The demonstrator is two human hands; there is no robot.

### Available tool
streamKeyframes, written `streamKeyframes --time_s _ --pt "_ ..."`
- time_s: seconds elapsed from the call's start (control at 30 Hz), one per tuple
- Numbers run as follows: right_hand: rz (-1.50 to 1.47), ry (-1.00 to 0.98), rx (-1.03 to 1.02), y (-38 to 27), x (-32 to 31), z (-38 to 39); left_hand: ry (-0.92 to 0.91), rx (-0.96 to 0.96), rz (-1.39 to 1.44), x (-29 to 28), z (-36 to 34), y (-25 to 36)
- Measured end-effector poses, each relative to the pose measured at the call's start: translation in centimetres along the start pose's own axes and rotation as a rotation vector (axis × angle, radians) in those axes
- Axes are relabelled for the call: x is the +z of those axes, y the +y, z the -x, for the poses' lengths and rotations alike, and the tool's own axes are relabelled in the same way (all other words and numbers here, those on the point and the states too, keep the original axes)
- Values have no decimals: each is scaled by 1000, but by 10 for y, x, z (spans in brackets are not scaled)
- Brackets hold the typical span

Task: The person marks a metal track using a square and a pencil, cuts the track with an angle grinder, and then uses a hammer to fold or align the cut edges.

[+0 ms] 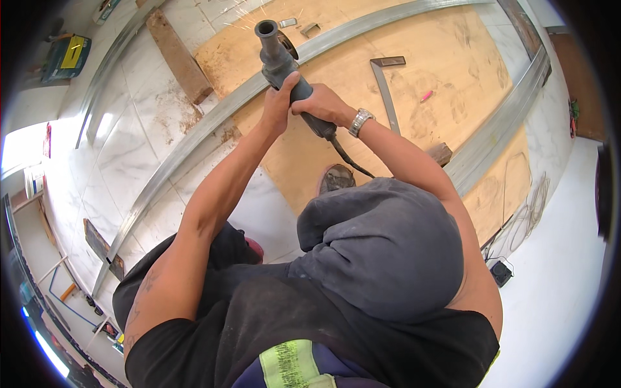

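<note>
Grinder (277, 64) at 12 o'clock, sparks (242, 16) flying: the metalwork looks under way, unfinished.
Left hand (281, 103) and right hand (322, 103) both wrap closed around its body, over the rail (349, 31); cut depth can't be told. Bucket (33, 181) at 9 o'clock, green box (57, 57) at 10: contents hidden.

Square (384, 94) on board (446, 77), right of grinder (279, 69)

Can't make out any contact between disc (290, 46) and metal channel (352, 31), screened by grinder (278, 63). Lose cord (346, 155) behind grey knee (381, 242). Can't identify small pink object (426, 96) or resolve blurred clutter (67, 292) at lower left.
</note>
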State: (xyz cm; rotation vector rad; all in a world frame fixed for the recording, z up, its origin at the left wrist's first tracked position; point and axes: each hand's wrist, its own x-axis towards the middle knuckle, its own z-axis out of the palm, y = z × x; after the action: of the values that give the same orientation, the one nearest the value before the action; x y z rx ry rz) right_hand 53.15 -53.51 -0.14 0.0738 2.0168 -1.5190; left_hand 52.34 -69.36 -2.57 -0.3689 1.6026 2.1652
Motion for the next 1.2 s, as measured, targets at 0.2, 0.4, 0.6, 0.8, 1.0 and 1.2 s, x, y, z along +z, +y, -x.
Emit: streamKeyframes --time_s 0.2,0.4,0.6,0.8,1.0,1.2 --pt "-161 28 -83 -11 -5 17 -291 -93 588 -3 18 1" --pt "-211 12 -63 -21 -4 28 -285 -119 708 -3 22 -2" --pt "-234 19 -63 -20 0 38 -450 -177 768 -7 22 -2" --pt "-68 163 -103 -3 -21 48 -632 62 -1087 -86 28 85" --pt "-128 281 -147 38 -56 52 -604 -192 -1851 -291 81 171" --pt "-289 263 22 52 -62 65 -262 -121 -1778 -385 142 84"
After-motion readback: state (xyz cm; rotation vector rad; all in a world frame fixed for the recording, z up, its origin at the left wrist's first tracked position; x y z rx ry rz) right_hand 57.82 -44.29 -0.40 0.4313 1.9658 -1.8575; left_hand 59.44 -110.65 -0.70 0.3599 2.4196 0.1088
